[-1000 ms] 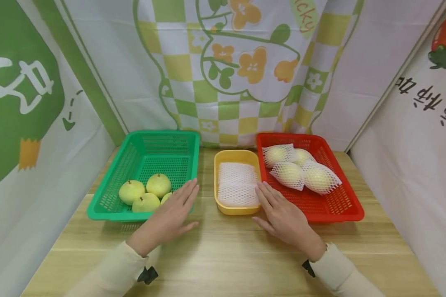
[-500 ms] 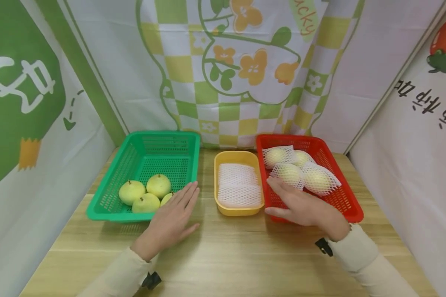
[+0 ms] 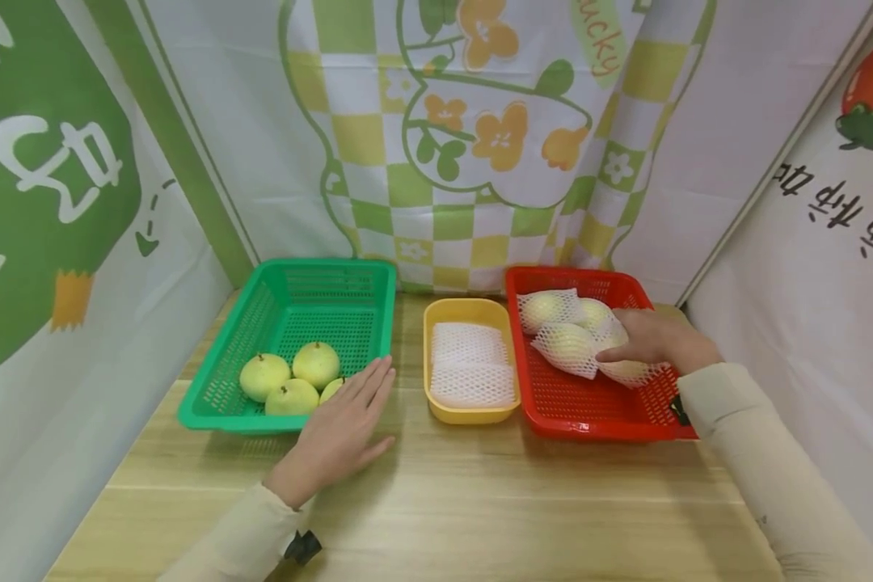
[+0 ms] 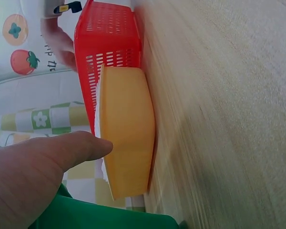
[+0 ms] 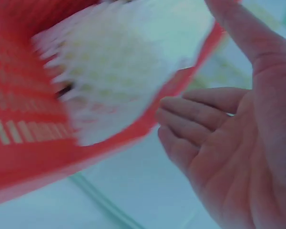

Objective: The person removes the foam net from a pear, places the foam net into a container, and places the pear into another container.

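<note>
Over the red basket (image 3: 571, 424), my right hand (image 3: 651, 338) reaches across the front-right pear (image 3: 629, 372), wrapped in white foam netting. In the right wrist view its fingers (image 5: 195, 114) are loosely bent beside that netted pear (image 5: 112, 62), thumb spread away, nothing between them. Other netted pears (image 3: 571, 346) sit to its left in the same basket. My left hand (image 3: 338, 428) lies flat with straight fingers at the front-right corner of the green basket (image 3: 291, 283). Bare yellow-green pears (image 3: 264, 377) rest in that basket, one partly hidden by the hand.
A yellow tray (image 3: 473, 415) holding flat white foam nets (image 3: 473, 380) stands between the baskets, close against the red one. All stand on a wooden table (image 3: 451, 501). A checked curtain (image 3: 451, 218) hangs behind, and white printed walls flank both sides.
My right hand has moved from beside the yellow tray rightward and forward, over the netted pears in the red basket. My left hand has stayed at the green basket. The view has shifted slightly.
</note>
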`<state>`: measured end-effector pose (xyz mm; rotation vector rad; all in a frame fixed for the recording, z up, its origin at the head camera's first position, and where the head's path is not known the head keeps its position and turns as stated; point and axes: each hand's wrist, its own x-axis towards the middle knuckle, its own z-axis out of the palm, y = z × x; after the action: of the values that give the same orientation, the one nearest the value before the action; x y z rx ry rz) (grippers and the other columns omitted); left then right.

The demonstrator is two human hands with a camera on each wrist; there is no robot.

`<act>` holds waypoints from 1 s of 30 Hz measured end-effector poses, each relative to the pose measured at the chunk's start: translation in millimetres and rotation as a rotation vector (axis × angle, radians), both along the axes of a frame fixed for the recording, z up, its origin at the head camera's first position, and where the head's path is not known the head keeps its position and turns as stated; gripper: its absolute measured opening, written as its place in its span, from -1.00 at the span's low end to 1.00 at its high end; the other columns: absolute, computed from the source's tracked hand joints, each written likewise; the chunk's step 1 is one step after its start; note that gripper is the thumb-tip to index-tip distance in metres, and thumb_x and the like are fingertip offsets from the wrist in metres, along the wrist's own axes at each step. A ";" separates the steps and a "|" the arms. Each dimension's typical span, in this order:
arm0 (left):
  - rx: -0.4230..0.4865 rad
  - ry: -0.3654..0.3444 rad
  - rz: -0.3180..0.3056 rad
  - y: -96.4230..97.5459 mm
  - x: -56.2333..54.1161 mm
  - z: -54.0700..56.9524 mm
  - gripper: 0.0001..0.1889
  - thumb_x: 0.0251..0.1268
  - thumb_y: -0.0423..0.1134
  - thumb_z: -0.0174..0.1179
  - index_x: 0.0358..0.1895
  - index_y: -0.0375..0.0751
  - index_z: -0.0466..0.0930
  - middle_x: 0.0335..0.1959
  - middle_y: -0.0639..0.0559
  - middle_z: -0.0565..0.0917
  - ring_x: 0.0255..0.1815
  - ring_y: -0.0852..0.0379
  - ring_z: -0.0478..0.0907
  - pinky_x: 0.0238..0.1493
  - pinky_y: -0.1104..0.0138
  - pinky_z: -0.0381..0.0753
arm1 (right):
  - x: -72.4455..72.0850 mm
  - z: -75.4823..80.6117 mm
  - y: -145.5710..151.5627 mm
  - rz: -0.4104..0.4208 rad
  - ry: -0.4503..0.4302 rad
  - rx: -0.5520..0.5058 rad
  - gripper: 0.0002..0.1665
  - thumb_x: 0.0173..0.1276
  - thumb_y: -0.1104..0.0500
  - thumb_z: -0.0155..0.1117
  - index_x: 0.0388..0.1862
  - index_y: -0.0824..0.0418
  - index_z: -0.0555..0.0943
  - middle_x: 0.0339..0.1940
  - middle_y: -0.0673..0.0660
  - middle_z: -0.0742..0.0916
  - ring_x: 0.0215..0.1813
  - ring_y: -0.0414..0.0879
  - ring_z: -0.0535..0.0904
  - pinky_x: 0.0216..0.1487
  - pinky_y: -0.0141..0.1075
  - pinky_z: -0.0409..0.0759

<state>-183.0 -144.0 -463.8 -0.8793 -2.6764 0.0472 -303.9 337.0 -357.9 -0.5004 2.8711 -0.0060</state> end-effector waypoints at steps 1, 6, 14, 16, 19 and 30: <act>0.003 -0.002 -0.001 0.2 0.2 -0.2 0.04 0.28 0.14 0.46 0.62 -0.45 0.18 0.70 -0.31 0.18 0.72 -0.21 0.17 0.67 0.01 0.30 | -3.2 -4.5 3.3 -0.003 -0.004 0.014 0.17 0.34 -0.36 0.41 0.52 0.53 0.35 0.47 0.53 0.54 0.44 0.44 0.50 0.41 0.30 0.51; 0.006 -0.013 -0.009 1.8 1.0 -0.4 0.04 0.29 0.14 0.47 0.62 -0.45 0.19 0.69 -0.32 0.20 0.71 -0.21 0.19 0.65 0.01 0.33 | -13.5 -26.1 15.0 -0.029 -0.082 -0.029 0.11 0.26 -0.30 0.51 0.43 0.53 0.42 0.36 0.50 0.62 0.34 0.43 0.53 0.37 0.31 0.52; 0.021 -0.009 -0.023 2.8 0.0 -0.7 0.03 0.29 0.13 0.47 0.61 -0.45 0.19 0.69 -0.31 0.19 0.72 -0.21 0.18 0.66 0.00 0.32 | -16.1 -38.5 14.9 -0.106 -0.161 -0.033 -0.01 0.14 -0.16 0.66 0.19 0.55 0.46 0.01 0.42 0.70 0.02 0.27 0.60 0.24 0.16 0.61; 0.020 -0.003 -0.021 2.4 0.1 -0.4 0.04 0.29 0.13 0.47 0.61 -0.45 0.19 0.70 -0.31 0.19 0.72 -0.21 0.18 0.66 0.00 0.33 | -16.5 -39.3 12.1 -0.112 -0.165 -0.024 -0.14 0.12 -0.11 0.69 0.07 0.47 0.49 -0.13 0.31 0.69 -0.09 0.17 0.57 0.10 0.05 0.63; 0.022 0.011 -0.020 1.6 0.1 0.5 0.04 0.27 0.13 0.48 0.61 -0.45 0.20 0.69 -0.31 0.21 0.71 -0.21 0.19 0.65 0.00 0.34 | -17.2 -39.4 8.8 -0.123 -0.168 -0.004 -0.27 0.14 -0.05 0.68 -0.01 0.41 0.51 -0.22 0.24 0.65 -0.17 0.11 0.53 -0.03 -0.06 0.60; 0.005 0.015 -0.028 -2.2 -1.2 1.7 0.04 0.27 0.13 0.48 0.61 -0.45 0.20 0.68 -0.32 0.23 0.71 -0.21 0.20 0.64 0.01 0.36 | -22.4 -19.7 -0.3 -0.084 -0.127 0.147 -0.61 0.16 0.03 0.56 -0.30 0.24 0.57 -0.40 0.13 0.64 -0.30 0.04 0.51 -0.30 -0.21 0.51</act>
<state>-184.2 -146.2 -462.1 -0.9114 -2.6489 0.0400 -326.3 336.7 -377.6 -0.3388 2.7398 0.1527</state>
